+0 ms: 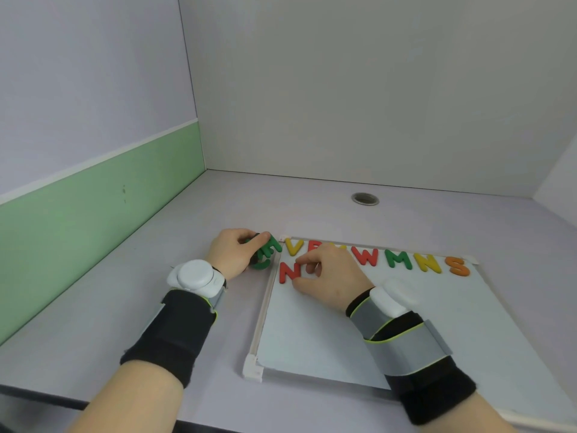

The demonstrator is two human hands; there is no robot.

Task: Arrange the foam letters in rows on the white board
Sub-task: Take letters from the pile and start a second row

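Desk (pixel 156 307): bearing white board (pixel 312 339), one row (pixel 398 259) lying beyond my grip.
Right hand (pixel 331 276): I'm pinching red N (pixel 288 271).
Left hand (pixel 232 253): gripping unplaced green letters (pixel 268 250), perhaps three.

Both bare forearms reach forward, side by side. The left wrist wears a black and grey fabric strap (pixel 175 326) carrying a white rounded device (pixel 195 275), and the right wrist wears a matching set. The left grip (pixel 234 253) curls its fingers and thumb round a cluster of green foam letters (pixel 268 250). The right grip (pixel 327 276), palm down, pinches a red foam letter N (pixel 288 271) between thumb and forefinger.
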